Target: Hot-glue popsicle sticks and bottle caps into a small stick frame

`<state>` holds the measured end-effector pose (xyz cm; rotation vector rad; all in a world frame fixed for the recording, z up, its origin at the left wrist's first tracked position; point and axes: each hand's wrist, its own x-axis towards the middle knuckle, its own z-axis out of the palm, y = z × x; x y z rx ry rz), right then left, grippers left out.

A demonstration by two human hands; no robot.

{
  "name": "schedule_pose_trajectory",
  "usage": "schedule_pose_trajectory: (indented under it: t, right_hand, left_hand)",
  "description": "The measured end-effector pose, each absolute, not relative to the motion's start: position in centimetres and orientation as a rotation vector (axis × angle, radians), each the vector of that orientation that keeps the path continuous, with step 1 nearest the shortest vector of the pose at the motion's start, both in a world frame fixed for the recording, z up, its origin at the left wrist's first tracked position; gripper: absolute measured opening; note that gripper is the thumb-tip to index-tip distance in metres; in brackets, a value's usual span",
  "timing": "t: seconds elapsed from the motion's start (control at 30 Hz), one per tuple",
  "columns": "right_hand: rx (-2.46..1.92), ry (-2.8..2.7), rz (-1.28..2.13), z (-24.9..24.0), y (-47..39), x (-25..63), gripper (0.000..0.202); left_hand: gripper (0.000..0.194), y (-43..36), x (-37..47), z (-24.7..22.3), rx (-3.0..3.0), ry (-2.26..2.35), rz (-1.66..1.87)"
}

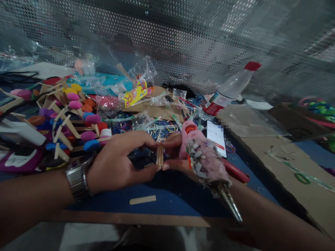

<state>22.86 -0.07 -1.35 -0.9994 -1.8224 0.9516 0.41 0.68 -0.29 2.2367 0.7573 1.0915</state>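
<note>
My left hand (117, 162), with a metal-banded watch (78, 179) at the wrist, pinches a small bundle of wooden craft sticks (159, 156) between thumb and fingertips. From the other side, the thumb and fingers of my right hand (174, 164) close on the same sticks. A pink hot glue gun (191, 130) lies across my right hand and hides much of it. Its body is crusted with fluff and scraps, and its metal nozzle (230, 202) points down to the right. How the gun is supported is hidden. One loose craft stick (142, 199) lies flat on the blue table below my hands.
To the left is a pile of wooden stick pieces with coloured oval tops (75, 104). A red-capped plastic bottle (230, 90) leans behind a phone (216, 137). Red-handled pliers or a similar tool (235, 170) lie partly hidden. Cardboard (261, 146) lies right, perforated metal (167, 38) behind.
</note>
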Motion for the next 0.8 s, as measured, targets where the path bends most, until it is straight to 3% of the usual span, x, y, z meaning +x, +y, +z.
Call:
schedule_pose_trajectory:
  t: [0.4, 0.6, 0.63, 0.77, 0.8]
  right_hand:
    - [-1.055, -1.768, 0.998, -1.0, 0.0, 22.4, 0.039]
    - [-1.152, -1.589, 1.233, -1.0, 0.3, 22.6, 0.047]
    - [-1.135, -1.519, 1.28, -1.2, 0.4, 22.6, 0.049]
    - [-1.115, -1.322, 1.304, -2.1, 1.2, 22.4, 0.051]
    - [-1.119, -1.299, 1.283, -2.2, 1.3, 22.3, 0.051]
  left_hand:
    - [0.031, 0.6, 0.3, 0.2, 2.252, 0.891, 1.006]
    - [0.062, 0.5, 0.0, 0.0, 2.162, 0.909, 1.02]
    - [0.059, 0.4, -0.1, 0.2, 2.148, 0.885, 1.045]
    - [0.013, -0.3, -0.3, 1.4, 2.28, 0.714, 1.135]
    - [0.015, -0.4, -0.2, 1.6, 2.327, 0.643, 1.126]
